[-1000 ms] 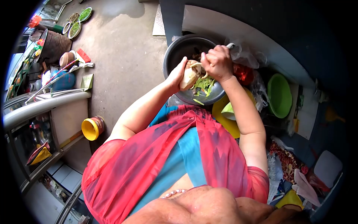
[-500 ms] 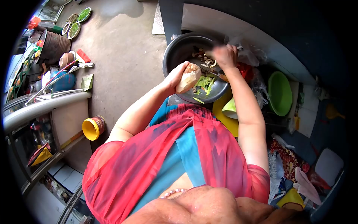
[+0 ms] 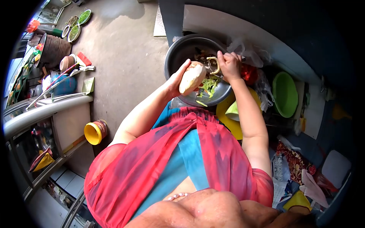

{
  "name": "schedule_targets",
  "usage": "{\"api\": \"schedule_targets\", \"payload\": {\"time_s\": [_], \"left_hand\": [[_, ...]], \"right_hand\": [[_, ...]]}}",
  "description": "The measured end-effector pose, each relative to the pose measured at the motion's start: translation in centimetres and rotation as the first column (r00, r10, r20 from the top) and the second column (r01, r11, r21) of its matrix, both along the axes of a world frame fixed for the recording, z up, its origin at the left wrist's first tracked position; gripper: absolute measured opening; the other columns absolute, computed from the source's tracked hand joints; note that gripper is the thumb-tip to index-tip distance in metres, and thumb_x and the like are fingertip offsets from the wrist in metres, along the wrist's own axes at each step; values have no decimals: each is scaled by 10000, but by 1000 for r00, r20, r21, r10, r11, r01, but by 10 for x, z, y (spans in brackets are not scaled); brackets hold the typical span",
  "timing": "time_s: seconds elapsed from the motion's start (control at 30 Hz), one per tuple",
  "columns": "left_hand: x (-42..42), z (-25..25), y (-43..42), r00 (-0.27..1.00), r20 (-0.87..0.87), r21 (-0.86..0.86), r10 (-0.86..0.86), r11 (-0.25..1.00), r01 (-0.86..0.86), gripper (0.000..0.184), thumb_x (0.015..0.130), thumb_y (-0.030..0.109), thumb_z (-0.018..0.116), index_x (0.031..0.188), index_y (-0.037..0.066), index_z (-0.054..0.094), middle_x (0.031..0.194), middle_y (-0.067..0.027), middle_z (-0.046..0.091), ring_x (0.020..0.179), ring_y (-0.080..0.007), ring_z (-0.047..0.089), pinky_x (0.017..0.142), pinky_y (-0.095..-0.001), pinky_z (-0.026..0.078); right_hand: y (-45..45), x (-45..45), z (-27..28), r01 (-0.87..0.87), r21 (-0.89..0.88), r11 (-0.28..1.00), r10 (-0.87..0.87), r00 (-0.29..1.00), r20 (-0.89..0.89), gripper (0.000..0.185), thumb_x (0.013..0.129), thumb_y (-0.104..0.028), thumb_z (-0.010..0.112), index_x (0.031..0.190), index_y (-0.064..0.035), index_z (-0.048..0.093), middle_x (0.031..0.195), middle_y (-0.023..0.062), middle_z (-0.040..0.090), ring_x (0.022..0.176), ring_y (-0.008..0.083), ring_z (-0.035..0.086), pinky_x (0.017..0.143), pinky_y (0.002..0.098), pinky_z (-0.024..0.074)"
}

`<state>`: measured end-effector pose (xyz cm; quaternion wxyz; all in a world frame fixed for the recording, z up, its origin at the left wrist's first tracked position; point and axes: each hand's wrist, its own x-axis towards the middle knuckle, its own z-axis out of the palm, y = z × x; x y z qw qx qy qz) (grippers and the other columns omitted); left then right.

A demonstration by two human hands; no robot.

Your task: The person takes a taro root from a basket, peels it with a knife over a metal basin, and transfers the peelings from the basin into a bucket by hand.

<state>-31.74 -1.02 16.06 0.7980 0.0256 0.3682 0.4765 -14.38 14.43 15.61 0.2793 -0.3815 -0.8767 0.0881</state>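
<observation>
One left hand (image 3: 177,81) cupping pale vegetable (image 3: 192,78); right hand (image 3: 229,65) fisted, beside peel (image 3: 218,67)

Oblong vegetable (image 3: 192,79) — mostly peeled, pale, brownish-tipped, tilted above dark basin (image 3: 172,57)

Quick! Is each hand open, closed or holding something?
Left hand: holding a pale, partly peeled vegetable.
Right hand: closed, a curl of peel by its fingers; what's inside can't be told.

Your vegetable (image 3: 192,79) is creamy white, brownish at one end. Your basin (image 3: 179,54) is dark grey, the scraps (image 3: 208,87) yellow-green.
</observation>
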Motion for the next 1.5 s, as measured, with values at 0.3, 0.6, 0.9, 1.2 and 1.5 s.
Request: {"api": "schedule_targets", "payload": {"time_s": [0.3,0.6,0.9,1.2,1.5], "left_hand": [[0,14,-6,993,-115,212,10,977,15,777,772,284,771,1412,160,348,1282,-85,520,1142,-216,552,851,-388,524],[7,4,-12,949,-313,344,28,935,86,870,632,51,798,1379,164,367,1207,-71,541,1095,-203,549,783,-347,544],[0,15,-9,926,-371,226,69,974,18,883,636,95,790,1385,126,324,1263,-109,488,1136,-233,533,860,-355,534],[4,17,-17,917,-387,316,92,948,38,849,637,93,783,1359,117,338,1220,-105,514,1076,-211,559,822,-342,534],[6,8,-5,831,-554,242,53,965,99,814,652,101,767,1358,100,360,1193,-57,531,1064,-162,551,897,-297,469]], "right_hand": [[-12,-10,45,-182,69,981,182,983,4,343,860,-252,637,556,-93,639,592,18,588,676,228,548,743,377,413],[4,-10,36,-256,260,931,248,967,64,292,784,-184,647,509,-95,606,589,30,605,667,226,566,727,377,426],[-20,-22,50,-219,250,943,238,970,-48,325,779,-169,683,481,-112,568,533,0,558,607,199,546,713,356,406],[-1,0,22,-95,150,984,92,995,29,367,832,-224,639,493,-94,582,553,25,578,621,232,561,710,392,401],[-17,-23,25,-282,133,950,289,957,-36,325,809,-221,643,512,-104,581,563,36,579,637,229,577,704,387,430]]}}
